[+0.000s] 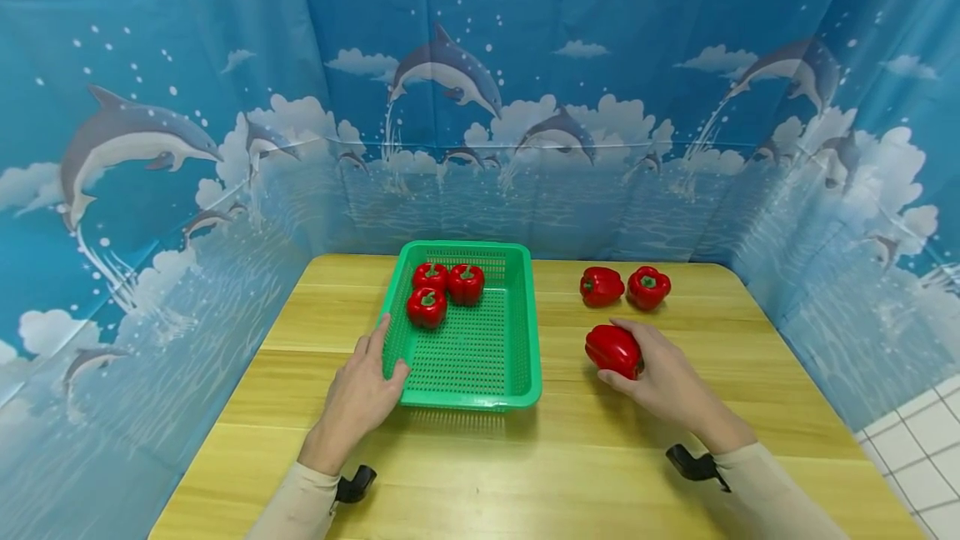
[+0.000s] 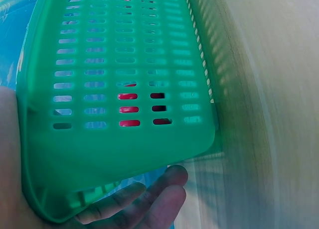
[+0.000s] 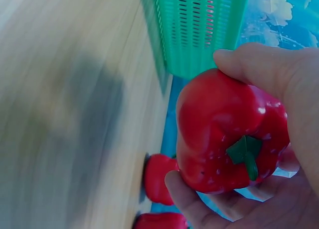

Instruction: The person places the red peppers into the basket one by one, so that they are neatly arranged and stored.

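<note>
My right hand (image 1: 667,377) grips a red bell pepper (image 3: 224,124), thumb on one side and fingers on the other. Its green stem faces the wrist camera, and a shadow falls on the wood apart from it. At the near left corner of a green plastic basket (image 1: 465,400), my left hand (image 1: 363,382) holds the rim, with the thumb over the edge and the fingers along the outer left side. Inside the basket, three red bell peppers (image 1: 426,308) sit grouped toward the far left. The left wrist view shows the fingers (image 2: 167,209) beyond the basket's slotted wall.
Two more red bell peppers, one lying on its side (image 1: 602,287) and one with its stem up (image 1: 648,287), rest at the table's back right. A blue dolphin-print curtain (image 1: 465,190) hangs behind and beside the wooden table (image 1: 480,482). White tiles (image 1: 918,448) show at lower right.
</note>
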Demonstrator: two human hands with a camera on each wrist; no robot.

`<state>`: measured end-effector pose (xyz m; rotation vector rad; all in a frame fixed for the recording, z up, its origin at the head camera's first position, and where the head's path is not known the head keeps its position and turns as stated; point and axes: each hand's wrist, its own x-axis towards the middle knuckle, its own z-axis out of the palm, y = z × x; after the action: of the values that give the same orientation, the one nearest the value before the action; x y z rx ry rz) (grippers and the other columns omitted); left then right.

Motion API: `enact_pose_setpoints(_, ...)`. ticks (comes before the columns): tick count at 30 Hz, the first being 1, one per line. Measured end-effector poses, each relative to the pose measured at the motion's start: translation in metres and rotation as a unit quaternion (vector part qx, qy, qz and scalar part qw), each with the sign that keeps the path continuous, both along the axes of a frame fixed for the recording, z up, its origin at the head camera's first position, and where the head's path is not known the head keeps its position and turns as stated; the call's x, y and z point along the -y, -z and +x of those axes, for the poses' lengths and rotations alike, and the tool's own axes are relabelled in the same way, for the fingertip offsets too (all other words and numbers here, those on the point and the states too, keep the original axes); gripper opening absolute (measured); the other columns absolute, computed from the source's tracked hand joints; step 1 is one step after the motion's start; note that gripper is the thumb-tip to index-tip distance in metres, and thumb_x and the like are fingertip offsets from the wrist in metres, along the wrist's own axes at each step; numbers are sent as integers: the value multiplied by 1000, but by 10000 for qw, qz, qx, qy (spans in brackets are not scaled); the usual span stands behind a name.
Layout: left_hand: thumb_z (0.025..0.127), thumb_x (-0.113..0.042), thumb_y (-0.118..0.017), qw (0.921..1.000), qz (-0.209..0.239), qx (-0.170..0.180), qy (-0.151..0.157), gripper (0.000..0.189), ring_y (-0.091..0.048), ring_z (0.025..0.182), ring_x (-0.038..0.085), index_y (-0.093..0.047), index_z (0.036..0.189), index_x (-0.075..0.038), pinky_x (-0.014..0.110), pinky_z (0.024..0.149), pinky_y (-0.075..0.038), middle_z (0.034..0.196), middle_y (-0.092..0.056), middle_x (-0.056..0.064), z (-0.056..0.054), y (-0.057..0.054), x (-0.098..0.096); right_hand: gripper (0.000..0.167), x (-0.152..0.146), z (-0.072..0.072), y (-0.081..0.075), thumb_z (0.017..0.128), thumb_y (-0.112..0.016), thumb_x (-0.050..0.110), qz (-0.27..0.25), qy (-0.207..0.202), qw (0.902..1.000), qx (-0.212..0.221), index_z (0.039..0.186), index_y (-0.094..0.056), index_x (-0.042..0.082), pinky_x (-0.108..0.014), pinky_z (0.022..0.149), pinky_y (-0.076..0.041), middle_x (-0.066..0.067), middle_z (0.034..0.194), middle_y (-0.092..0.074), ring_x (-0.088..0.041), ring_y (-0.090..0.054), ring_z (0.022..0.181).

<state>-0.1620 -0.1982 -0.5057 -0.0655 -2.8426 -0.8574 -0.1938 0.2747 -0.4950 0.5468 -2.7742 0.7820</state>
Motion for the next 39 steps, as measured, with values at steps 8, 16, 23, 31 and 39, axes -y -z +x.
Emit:
enact_pose_setpoints(8, 112, -28, -65, 10000, 51, -79, -27, 85, -74, 101, 38, -27, 187, -13, 53, 82, -64, 159, -64, 28, 0, 1, -1, 86, 13, -7, -7, 96, -98, 29, -23, -202, 9998, -20, 166, -55, 3, -66, 101, -69, -24, 157, -68, -49, -71, 135)
enact_pose_setpoints(16, 114, -30, -64, 9999, 144, -40, 57, 84, -76, 124, 49, -26, 187, -12, 65, 100, -65, 165, -61, 29, 1, 3, 1, 89, 27, -13, -15, 98, -97, 29, -224, -393, 9989, -102, 171, -51, 6, -66, 103, -68, -25, 161, -67, -49, -71, 139)
enact_pose_setpoints(23, 115, -31, -64, 9998, 185, -7, 89, 86, -76, 123, 48, -23, 188, -15, 66, 102, -64, 165, -61, 28, -1, 3, 2, 89, 43, -21, -22, 97, -98, 31, -517, -398, 9977, -186, 167, -50, 3, -58, 97, -71, -22, 153, -70, -40, -76, 127)
enact_pose_setpoints(31, 115, -31, -64, 9998, 180, 8, 75, 86, -74, 132, 50, -23, 188, -14, 69, 110, -61, 168, -58, 28, 1, 5, 2, 86, 62, -29, -32, 95, -100, 32, -451, -729, 9950, -509, 167, -58, 9, -53, 95, -71, -14, 154, -71, -33, -73, 127)
enact_pose_setpoints(39, 116, -30, -64, 9998, 164, -34, 98, 84, -73, 135, 53, -24, 188, -13, 70, 109, -62, 169, -58, 30, 1, 3, 3, 91, 88, -39, -49, 94, -101, 26, -776, -1036, 9914, -179, 167, -51, 5, -55, 99, -71, -16, 156, -70, -34, -76, 130)
